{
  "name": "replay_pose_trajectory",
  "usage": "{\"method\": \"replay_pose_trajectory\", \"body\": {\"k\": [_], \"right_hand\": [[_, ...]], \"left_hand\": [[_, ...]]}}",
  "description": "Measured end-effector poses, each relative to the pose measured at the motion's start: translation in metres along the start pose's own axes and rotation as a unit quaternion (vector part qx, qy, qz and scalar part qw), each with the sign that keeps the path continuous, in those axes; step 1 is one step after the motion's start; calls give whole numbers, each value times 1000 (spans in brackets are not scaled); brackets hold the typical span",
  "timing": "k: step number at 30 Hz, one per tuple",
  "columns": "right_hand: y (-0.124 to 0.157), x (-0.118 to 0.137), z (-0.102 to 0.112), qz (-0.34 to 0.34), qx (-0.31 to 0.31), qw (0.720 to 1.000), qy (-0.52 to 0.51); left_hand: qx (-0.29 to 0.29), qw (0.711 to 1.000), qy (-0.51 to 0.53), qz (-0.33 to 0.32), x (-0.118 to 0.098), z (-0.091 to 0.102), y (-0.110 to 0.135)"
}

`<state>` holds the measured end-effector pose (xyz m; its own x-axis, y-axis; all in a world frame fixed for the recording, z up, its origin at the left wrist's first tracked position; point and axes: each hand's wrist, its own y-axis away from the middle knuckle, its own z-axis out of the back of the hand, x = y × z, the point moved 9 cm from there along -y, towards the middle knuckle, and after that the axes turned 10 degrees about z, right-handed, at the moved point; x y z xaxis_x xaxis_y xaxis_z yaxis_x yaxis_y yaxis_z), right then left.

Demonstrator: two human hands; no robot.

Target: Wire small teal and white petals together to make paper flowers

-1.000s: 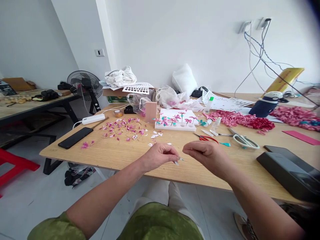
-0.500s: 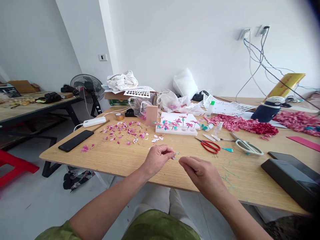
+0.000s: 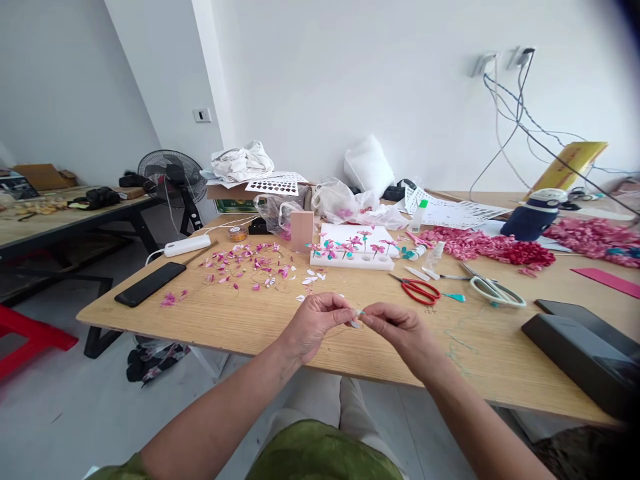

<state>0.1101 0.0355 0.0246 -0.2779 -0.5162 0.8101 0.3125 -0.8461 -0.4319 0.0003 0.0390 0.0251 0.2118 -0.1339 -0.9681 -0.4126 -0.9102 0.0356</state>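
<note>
Wooden table [image 3: 210, 327], light grain. Left end: black phone [image 3: 150, 285], white power strip [image 3: 187, 246] just behind it. Loose pink petals [image 3: 285, 272] scattered inboard of those. Middle: white holder [image 3: 350, 263], pinkish block [image 3: 302, 231] upright beside it. Further right: red-handled scissors [image 3: 409, 283], white-handled scissors [image 3: 493, 288], teal piece [image 3: 454, 297] between them. Pink fabric pile [image 3: 470, 243] behind. Dark grey box [image 3: 575, 357] near the right front edge.

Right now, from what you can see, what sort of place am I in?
Probably a small craft workshop: pink flowers stand in a white block, loose pink petals lie scattered on the wooden table, and a red-handled cutting tool lies to their right.
</note>
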Motion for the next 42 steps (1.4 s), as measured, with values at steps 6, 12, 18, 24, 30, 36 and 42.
{"method": "replay_pose_trajectory", "body": {"k": [6, 12, 18, 24, 30, 36, 42], "right_hand": [[12, 21, -10, 37, -12, 987, 155], [4, 71, 3, 127, 34, 924, 358], [-12, 49, 13, 90, 78, 967, 225], [-4, 7, 0, 15, 3, 1000, -22], [11, 2, -14, -56, -23, 998, 36], [3, 58, -1, 88, 19, 951, 294], [-7, 27, 13, 16, 77, 991, 109]], "left_hand": [[-84, 991, -101, -26, -7, 11, -2], [-56, 947, -308, -71, -23, -1, 3], [35, 982, -186, 13, -11, -11, 7], [-43, 998, -49, -18, -2, 9, 1], [-123, 976, -168, -58, -9, 16, -1], [-81, 939, -321, -96, -19, 3, 4], [43, 987, -152, -4, -7, -9, 7]]}}
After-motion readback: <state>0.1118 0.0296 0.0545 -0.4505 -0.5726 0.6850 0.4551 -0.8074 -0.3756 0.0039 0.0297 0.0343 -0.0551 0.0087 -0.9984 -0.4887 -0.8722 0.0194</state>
